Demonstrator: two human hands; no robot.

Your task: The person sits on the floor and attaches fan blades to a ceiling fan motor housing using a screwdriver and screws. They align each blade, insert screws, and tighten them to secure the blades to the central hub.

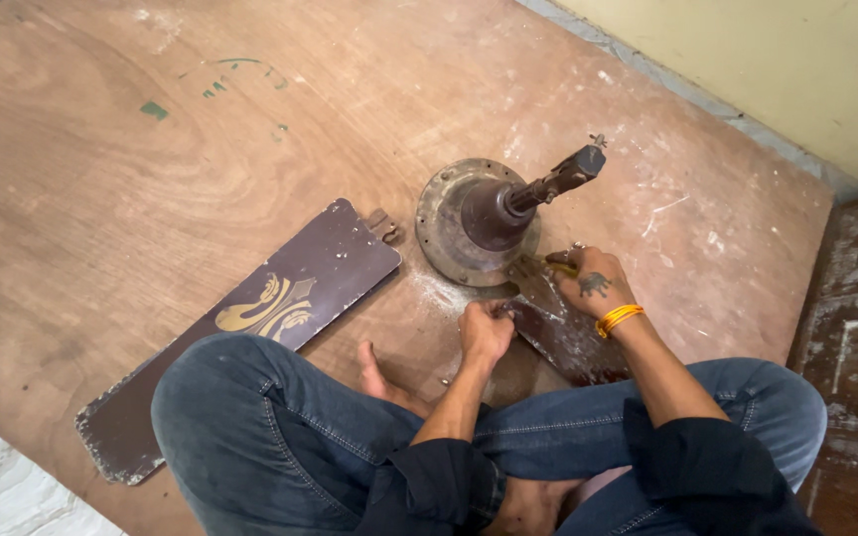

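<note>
Here the left hand (485,333) grips a fan blade (568,342) at the motor hub (477,220); the right hand (590,283) holds a yellow-handled tool (556,265). Another blade (250,328) already lies detached on the wooden floor (101,179).

The near end of the fan blade (568,342) lay hidden under the person's jeans (280,437), and its joint with the fan motor (459,223) was covered by the right hand (591,283). What the closed left hand (485,333) gripped was too small to tell; only a yellow tip showed of the tool in the right. The lower corner of the loose blade (250,318) passed beneath a knee. The frame's bottom edge cut off both legs.
</note>
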